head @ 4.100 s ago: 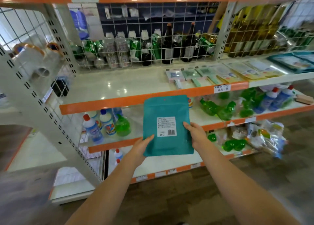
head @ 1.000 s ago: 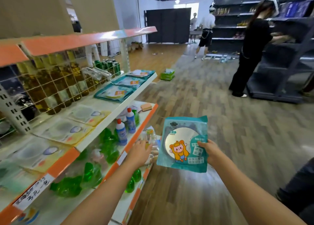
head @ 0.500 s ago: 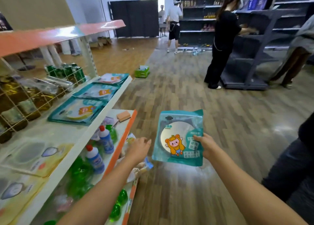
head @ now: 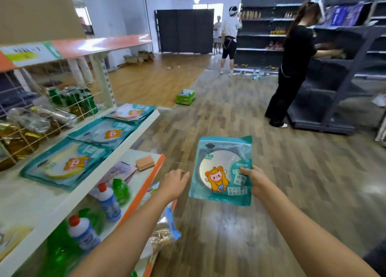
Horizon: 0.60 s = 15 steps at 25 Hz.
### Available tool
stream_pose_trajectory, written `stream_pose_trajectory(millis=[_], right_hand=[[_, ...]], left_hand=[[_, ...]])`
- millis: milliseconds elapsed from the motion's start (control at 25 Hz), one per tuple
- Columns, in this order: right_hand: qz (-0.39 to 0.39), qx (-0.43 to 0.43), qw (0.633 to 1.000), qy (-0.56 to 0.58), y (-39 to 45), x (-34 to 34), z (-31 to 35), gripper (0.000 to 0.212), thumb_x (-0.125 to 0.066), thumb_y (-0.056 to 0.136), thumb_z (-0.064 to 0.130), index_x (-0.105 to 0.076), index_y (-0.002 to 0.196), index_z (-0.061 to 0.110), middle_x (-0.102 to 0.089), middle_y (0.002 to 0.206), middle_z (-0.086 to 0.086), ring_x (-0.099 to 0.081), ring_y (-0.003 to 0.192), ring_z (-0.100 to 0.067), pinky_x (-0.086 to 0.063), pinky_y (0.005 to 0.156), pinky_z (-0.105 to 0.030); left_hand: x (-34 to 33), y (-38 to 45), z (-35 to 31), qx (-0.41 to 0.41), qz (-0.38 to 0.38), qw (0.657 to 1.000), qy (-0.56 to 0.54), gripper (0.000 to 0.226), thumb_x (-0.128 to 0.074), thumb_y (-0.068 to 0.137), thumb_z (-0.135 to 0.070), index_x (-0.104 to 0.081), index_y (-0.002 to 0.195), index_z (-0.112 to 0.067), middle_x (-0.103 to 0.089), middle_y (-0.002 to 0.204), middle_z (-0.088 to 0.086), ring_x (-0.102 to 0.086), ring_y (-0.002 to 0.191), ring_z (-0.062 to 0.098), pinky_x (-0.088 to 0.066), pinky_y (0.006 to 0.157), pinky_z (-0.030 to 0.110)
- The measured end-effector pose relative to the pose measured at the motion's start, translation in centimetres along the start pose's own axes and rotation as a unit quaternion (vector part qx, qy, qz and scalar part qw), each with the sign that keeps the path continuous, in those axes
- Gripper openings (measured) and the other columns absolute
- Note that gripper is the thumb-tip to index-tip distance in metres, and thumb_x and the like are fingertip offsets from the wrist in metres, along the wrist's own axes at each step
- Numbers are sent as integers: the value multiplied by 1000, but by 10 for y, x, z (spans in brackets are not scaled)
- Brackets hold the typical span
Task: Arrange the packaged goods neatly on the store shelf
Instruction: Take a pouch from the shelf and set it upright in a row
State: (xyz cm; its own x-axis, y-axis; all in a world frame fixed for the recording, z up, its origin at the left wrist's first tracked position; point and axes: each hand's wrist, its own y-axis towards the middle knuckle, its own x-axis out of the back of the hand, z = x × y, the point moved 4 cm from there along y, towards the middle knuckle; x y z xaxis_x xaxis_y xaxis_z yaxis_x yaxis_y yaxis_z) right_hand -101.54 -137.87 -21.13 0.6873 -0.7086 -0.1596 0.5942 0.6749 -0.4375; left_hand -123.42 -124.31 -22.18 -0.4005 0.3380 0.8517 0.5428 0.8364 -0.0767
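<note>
My right hand (head: pixel 253 179) grips a teal pouch (head: pixel 221 168) by its right edge, its cartoon front facing me, held over the aisle floor. My left hand (head: pixel 174 184) hovers just left of the pouch with loosely curled fingers, holding nothing. On the white shelf (head: pixel 69 197) to my left lie three matching teal pouches in a row, the nearest (head: pixel 62 164), the middle (head: pixel 106 132) and the farthest (head: pixel 131 112) at the shelf's end.
Below the white shelf, an orange-edged shelf (head: pixel 144 184) carries blue-and-white bottles (head: pixel 108 201), green bottles and a sponge (head: pixel 145 162). A green box (head: pixel 185 97) sits on the floor. A person in black (head: pixel 292 67) stands at dark shelving (head: pixel 334 78) on the right.
The view has swung from facing the shelf to looking along the aisle. The pouch now shows its cartoon front, and only my right hand holds it; my left hand has let go.
</note>
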Motion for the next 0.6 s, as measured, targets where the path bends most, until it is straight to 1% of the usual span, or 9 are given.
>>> stream_pose_trajectory(millis=[160, 280, 360, 480, 560, 600], right_hand=[[24, 5, 999, -35, 53, -6, 32, 6, -51, 93, 0, -54, 92, 4, -63, 81, -11, -60, 70, -24, -50, 62, -37], [39, -16, 998, -42, 89, -16, 38, 5, -52, 93, 2, -55, 95, 5, -63, 81, -10, -61, 70, -23, -50, 62, -37], [57, -26, 997, -46, 111, -27, 40, 6, -51, 93, 1, -55, 91, 5, -62, 80, -10, -60, 68, -23, -49, 60, -36], [64, -39, 996, -46, 142, -41, 44, 7, -51, 93, 2, -56, 89, 6, -63, 81, -10, -61, 69, -23, -49, 60, -37], [72, -45, 995, -46, 164, -53, 50, 5, -52, 93, 3, -55, 91, 6, -63, 82, -10, -62, 71, -24, -49, 60, -37], [76, -44, 995, -45, 176, -60, 56, 5, -52, 93, 3, -55, 91, 6, -64, 83, -10, -62, 71, -24, -50, 60, -37]], left_hand=[[0, 37, -18, 18, -15, 999, -28, 44, -33, 101, -37, -54, 128, -9, -56, 131, 12, -51, 121, 28, -41, 100, 36], [-3, 64, -12, 55, -10, 998, -30, 45, -32, 101, -39, -54, 129, -11, -56, 132, 11, -51, 121, 27, -41, 101, 37], [-1, 84, -7, 74, -11, 997, -26, 45, -32, 100, -42, -55, 126, -14, -57, 130, 9, -53, 118, 25, -43, 98, 38], [2, 113, -3, 89, -5, 995, -39, 45, -31, 100, -42, -53, 127, -13, -56, 130, 7, -53, 116, 25, -42, 90, 33], [7, 139, -3, 96, -2, 993, -67, 45, -31, 100, -44, -53, 126, -15, -57, 129, 5, -54, 113, 23, -43, 88, 32], [11, 155, -2, 104, 1, 990, -97, 45, -32, 99, -47, -53, 126, -18, -58, 128, 3, -55, 112, 21, -44, 89, 33]])
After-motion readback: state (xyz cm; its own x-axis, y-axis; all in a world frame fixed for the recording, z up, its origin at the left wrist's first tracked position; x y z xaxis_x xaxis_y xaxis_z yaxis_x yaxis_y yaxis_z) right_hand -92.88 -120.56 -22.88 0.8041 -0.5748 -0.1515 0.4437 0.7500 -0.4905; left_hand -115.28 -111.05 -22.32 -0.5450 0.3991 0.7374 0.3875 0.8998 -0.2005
